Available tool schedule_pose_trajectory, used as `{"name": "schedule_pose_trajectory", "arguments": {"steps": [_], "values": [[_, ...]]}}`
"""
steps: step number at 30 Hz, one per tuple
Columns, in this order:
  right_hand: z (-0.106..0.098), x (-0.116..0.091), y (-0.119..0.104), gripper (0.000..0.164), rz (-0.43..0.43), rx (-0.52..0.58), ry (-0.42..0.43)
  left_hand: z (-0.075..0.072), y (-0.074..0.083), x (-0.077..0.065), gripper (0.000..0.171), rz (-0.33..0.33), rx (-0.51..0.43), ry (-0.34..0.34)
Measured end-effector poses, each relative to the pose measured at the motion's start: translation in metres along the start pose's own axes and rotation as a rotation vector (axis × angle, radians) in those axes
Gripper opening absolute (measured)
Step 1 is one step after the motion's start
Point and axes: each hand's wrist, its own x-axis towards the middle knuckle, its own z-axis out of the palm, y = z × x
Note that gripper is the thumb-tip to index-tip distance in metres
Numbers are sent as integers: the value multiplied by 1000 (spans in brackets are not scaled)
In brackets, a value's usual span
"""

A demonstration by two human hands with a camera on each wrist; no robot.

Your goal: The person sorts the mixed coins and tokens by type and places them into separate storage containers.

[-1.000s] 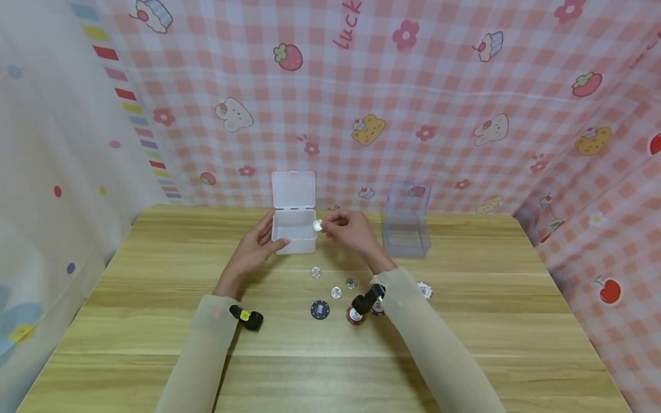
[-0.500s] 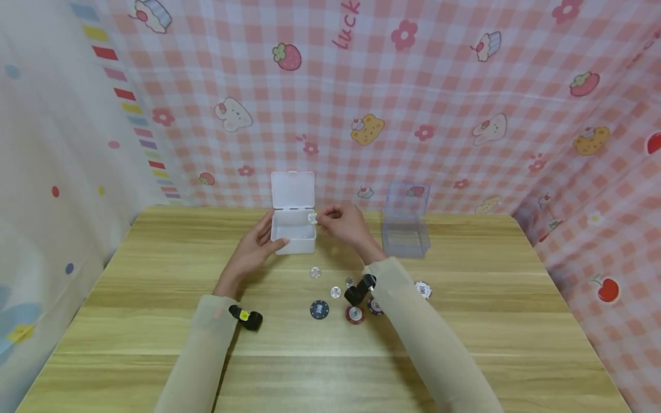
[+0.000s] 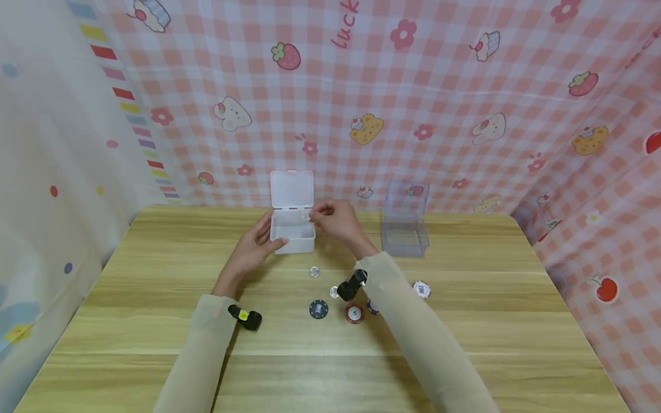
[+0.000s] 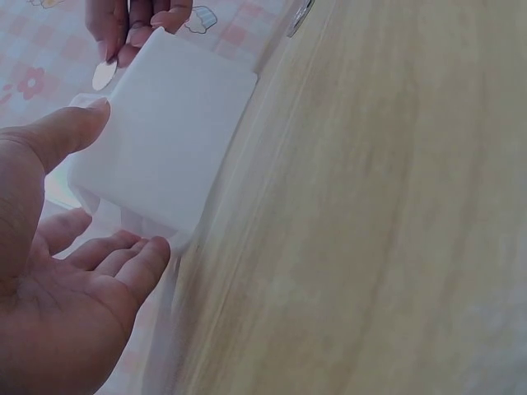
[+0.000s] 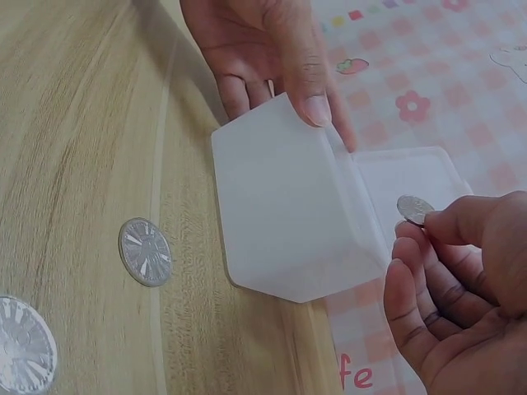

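A small white plastic box [image 3: 298,246] stands with its lid raised at the back of the table. My left hand [image 3: 250,249] holds it at the left corner, thumb over the front rim and fingers along the side. Thumb and fingers of my right hand [image 3: 337,222] pinch a silver coin [image 5: 414,209], which is over the box's right back part, by the lid. From the left wrist the same coin [image 4: 104,75] shows edge-tilted beyond the box. Two more silver coins [image 3: 315,272] lie on the wood in front of the box, one partly behind the right wrist camera.
A clear plastic box [image 3: 405,238], lid up, stands to the right. Nearer me lie a black chip [image 3: 318,309], a red chip [image 3: 354,314], a blue chip [image 3: 372,307] partly under the right sleeve, and a white chip [image 3: 421,289]. A checked cloth hangs behind the table.
My right hand has carried the coin left and back, from beside the box's right edge to over its opening. The left hand keeps its hold on the box.
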Motion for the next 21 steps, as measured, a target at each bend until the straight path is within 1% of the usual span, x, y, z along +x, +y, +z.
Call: {"name": "schedule_pose_trajectory", "arguments": {"steps": [8, 12, 21], "values": [[-1, -4, -5, 11, 4, -8, -13, -1, 0, 0, 81, -7, 7, -3], [-4, -6, -5, 13, -22, -27, -29, -1, 1, 0, 81, -6, 3, -4], [-12, -9, 0, 17, -94, -133, -97, 0, 1, 0, 81, 1, -1, 0]]}}
